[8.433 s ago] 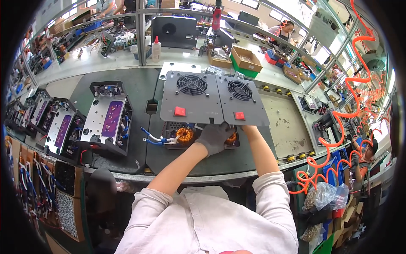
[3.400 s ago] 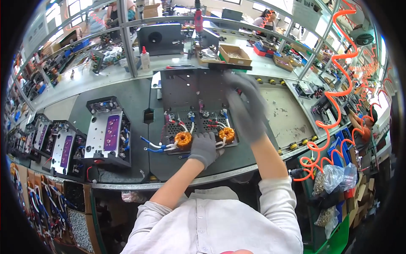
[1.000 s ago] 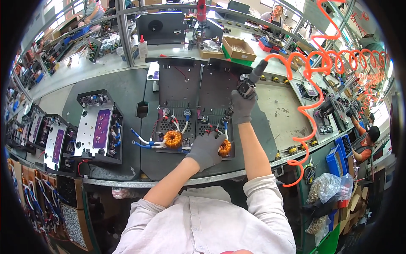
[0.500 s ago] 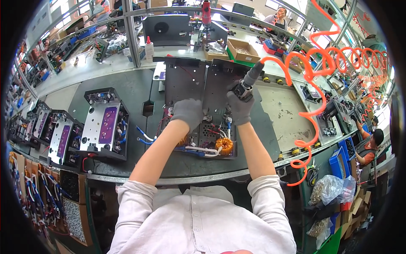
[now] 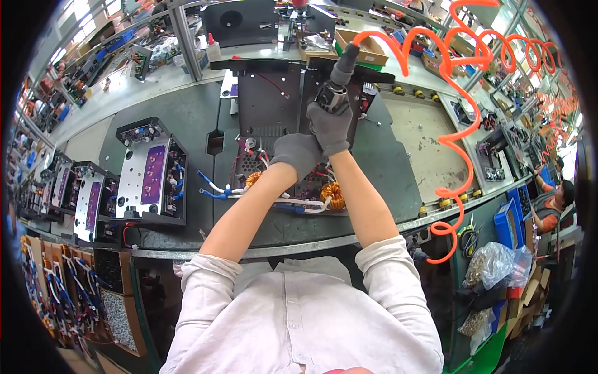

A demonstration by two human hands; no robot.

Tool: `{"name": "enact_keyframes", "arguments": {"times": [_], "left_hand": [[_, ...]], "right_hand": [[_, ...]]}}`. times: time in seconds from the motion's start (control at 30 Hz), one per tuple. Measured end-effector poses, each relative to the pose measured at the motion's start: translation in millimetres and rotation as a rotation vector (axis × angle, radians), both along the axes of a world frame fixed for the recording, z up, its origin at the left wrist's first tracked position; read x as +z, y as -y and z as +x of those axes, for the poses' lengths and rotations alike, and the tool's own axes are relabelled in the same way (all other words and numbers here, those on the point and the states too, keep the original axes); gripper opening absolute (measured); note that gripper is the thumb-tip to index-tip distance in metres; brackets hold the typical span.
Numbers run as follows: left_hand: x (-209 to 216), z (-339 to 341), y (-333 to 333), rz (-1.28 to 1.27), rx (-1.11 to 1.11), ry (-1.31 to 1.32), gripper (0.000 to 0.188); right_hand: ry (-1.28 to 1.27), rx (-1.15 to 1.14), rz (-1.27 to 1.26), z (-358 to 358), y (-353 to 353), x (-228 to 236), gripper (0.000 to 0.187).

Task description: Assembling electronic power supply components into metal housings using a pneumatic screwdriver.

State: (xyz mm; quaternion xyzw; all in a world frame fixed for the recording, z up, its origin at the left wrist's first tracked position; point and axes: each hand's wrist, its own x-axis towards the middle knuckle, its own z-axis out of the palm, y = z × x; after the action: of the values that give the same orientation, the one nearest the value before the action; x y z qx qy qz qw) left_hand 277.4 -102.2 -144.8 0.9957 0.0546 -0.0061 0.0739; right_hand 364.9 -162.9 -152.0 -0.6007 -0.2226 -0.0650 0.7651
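Note:
My gloved right hand [image 5: 330, 128] is wrapped round a dark pneumatic screwdriver [image 5: 341, 76], its hose end slanting up and away. My gloved left hand [image 5: 298, 153] touches it from the left, fingers curled down into a black metal chassis [image 5: 268, 118]; what they hold, if anything, is hidden. The tool's tip is also out of sight behind my hands. Nearer me in the chassis are a copper-wound toroid coil [image 5: 332, 195], partly behind my right forearm, and a second coil [image 5: 253, 179] beside my left forearm. White and blue cables [image 5: 215, 192] run past the coils.
An orange coiled air hose [image 5: 445, 68] loops from the tool across the right side. At left stand several assembled units [image 5: 143, 171] with purple boards. Behind the chassis are a cardboard box [image 5: 367, 50] and a white bottle [image 5: 213, 50]. A co-worker [image 5: 554, 206] sits far right.
My right hand has moved left with the screwdriver until it meets my left hand. My left hand has shifted right over the chassis. The whole view has tilted slightly.

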Motion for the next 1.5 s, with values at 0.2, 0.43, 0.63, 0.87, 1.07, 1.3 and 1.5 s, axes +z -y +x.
{"name": "enact_keyframes", "arguments": {"times": [0.2,0.43,0.63,0.87,1.07,1.3,1.5], "left_hand": [[-9.8,2.6,3.1,0.019,0.060,0.021,0.024],[-3.3,-11.8,-4.7,-0.168,0.031,0.070,0.028],[7.7,-106.5,-21.9,-0.014,0.008,0.261,0.053],[-23.7,-127.5,-42.8,0.026,0.062,0.190,0.068],[-8.4,-113.6,-48.2,0.066,0.011,0.053,0.066],[-20.6,-112.1,-47.1,0.061,0.015,0.114,0.062],[-11.5,-116.4,-46.0,0.043,0.040,0.145,0.058]], "right_hand": [[0.016,0.002,-0.072,1.4,-7.3,-2.3,0.033],[0.020,0.041,-0.082,5.3,-7.8,1.9,0.022],[0.109,0.083,0.089,-5.9,1.8,9.7,0.041],[0.073,0.153,0.056,-31.4,-43.4,3.7,0.037],[0.101,0.143,0.026,-17.8,-59.6,-0.3,0.033],[0.173,0.073,-0.124,-22.5,-72.0,0.2,0.030],[0.144,0.006,-0.011,-7.1,-70.0,-4.5,0.023]]}}
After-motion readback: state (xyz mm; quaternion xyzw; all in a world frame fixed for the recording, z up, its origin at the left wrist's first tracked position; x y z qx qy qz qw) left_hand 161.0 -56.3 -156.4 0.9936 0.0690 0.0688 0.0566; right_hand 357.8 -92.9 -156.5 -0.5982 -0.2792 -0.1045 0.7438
